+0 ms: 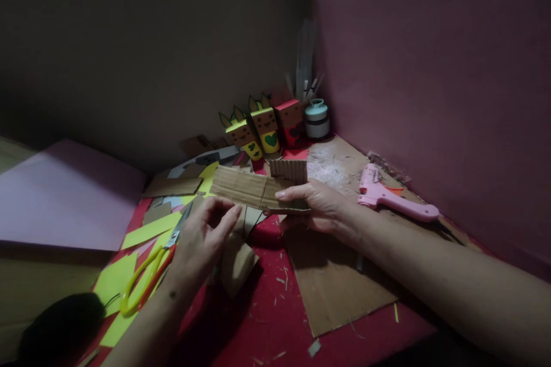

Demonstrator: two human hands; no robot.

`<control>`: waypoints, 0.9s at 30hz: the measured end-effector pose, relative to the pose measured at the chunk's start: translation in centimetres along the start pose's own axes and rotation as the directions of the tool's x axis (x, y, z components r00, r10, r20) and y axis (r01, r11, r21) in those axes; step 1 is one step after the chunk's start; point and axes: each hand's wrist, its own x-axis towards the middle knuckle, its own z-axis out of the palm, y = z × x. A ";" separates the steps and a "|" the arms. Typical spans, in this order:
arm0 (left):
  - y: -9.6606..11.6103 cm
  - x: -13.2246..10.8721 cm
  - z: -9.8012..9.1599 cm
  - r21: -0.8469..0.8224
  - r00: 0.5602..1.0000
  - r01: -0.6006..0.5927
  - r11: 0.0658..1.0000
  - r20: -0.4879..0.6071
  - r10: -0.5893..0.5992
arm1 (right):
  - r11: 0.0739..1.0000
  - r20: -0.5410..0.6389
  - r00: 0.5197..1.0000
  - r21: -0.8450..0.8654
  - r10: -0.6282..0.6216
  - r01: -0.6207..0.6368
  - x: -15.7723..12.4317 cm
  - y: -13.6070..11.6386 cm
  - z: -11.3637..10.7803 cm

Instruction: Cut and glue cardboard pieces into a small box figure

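Observation:
My right hand (321,206) grips a strip of corrugated cardboard (241,186), thumb on top and fingers underneath. A shorter ridged cardboard piece (288,170) stands up along the strip's far edge, by the same hand. Just below the strip's left part is my left hand (210,229), its thumb and forefinger drawn together. Whatever may be between those fingertips is too small to make out. Scissors with yellow and orange handles (146,281) lie beside my left wrist. Under my right forearm rests a flat cardboard sheet (340,287), and a folded cardboard piece (239,264) sits beside my left hand.
Several box-headed paper figures (264,126) stand at the back, beside a lidded jar (317,119). A pink glue gun (396,200) lies at right. Yellow paper scraps (116,281) cover the left side of the red table (258,327). A dark round object (62,327) is at lower left.

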 end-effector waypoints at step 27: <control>5.0 -4.1 1.6 -0.261 0.992 0.077 0.962 -0.078 -0.101 | 0.957 0.146 0.951 0.145 -0.272 0.251 0.3 2.2 0.7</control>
